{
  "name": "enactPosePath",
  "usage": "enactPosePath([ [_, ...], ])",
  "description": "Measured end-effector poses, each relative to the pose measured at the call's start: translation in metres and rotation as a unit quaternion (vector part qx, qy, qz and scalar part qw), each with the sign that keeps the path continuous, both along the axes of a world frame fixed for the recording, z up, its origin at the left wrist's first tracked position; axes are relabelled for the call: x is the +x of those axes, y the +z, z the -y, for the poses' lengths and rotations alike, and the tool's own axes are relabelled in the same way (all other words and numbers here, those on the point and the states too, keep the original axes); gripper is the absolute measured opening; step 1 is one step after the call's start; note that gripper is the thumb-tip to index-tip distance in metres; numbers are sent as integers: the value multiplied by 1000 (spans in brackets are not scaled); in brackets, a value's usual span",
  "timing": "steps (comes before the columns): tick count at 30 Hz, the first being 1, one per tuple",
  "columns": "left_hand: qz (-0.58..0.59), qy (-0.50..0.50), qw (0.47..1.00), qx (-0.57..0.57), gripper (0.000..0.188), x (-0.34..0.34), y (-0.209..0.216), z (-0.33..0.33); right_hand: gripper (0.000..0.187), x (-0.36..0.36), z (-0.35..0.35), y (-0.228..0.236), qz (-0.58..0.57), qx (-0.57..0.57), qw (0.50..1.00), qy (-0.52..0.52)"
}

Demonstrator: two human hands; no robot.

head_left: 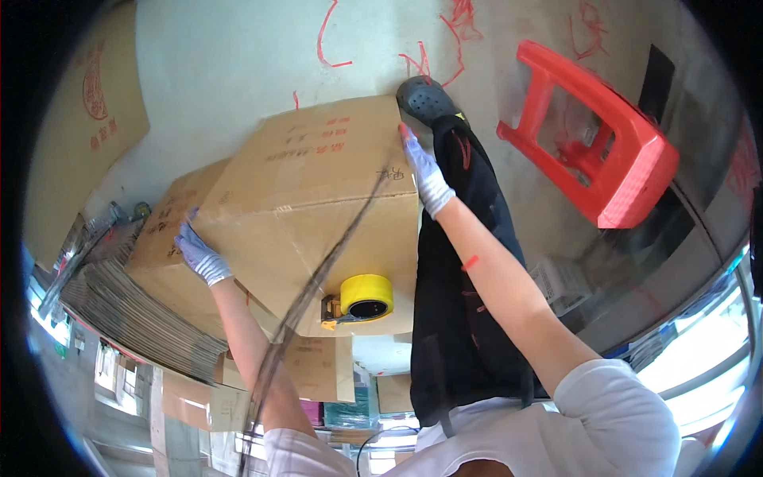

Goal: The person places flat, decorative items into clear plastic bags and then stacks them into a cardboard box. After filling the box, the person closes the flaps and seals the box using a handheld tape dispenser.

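A large brown cardboard box (310, 215) sits in front of me, held between both my gloved hands. At its left side, my left hand (199, 251) presses near the edge, fingers partly curled against the cardboard. My right hand (429, 176) lies along the right side, with its fingers stretched towards the far corner. On the box's near part rests a tape dispenser with a yellow roll (358, 291), touched by neither hand. Both gloves are pale lilac with white cuffs. The undersides of the box are hidden.
A red plastic stool (628, 171) lies tipped on its side to the right. Another cardboard box (171, 211) and stacked flat cardboard (143, 306) are at the left. My leg and grey clog (427, 99) extend along the box's right side. Red tape strips mark the floor.
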State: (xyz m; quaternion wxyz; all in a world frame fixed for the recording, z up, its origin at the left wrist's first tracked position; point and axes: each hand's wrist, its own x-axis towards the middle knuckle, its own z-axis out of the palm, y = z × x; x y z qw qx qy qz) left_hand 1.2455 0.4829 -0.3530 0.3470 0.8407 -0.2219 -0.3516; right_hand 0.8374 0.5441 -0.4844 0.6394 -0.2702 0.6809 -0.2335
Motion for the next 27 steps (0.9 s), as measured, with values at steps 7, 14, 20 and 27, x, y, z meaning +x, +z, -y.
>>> enactPosePath([
  [7,-100,11,995,-16,53,37,-14,-13,44,-44,-29,-7,-177,214,940,198],
  [14,-110,-40,993,30,62,24,-11,-4,75,-14,-1,121,34,-167,983,68],
  [20,-201,-199,955,85,77,21,-9,35,81,-41,33,92,177,-154,948,215],
  [27,-265,-124,955,40,82,42,3,32,85,-31,64,144,267,-71,942,191],
])
